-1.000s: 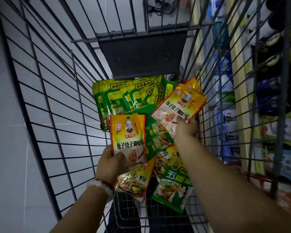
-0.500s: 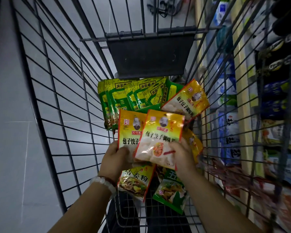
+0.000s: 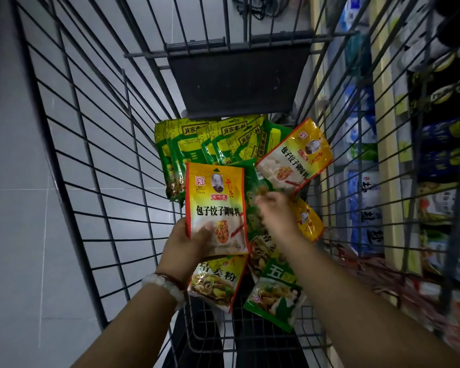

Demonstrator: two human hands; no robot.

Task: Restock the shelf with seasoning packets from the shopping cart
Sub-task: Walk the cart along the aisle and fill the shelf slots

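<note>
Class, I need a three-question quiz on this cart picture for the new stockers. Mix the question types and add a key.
1. True or false: the left hand holds an upright yellow packet.
2. Multiple choice: the right hand is
A. gripping the cart wire
B. hovering over the loose packets, holding nothing clearly seen
C. resting on the shelf
3. Fill in: the green packets stand in a row at the far end of the ____.

Key: 1 true; 2 B; 3 cart
</note>
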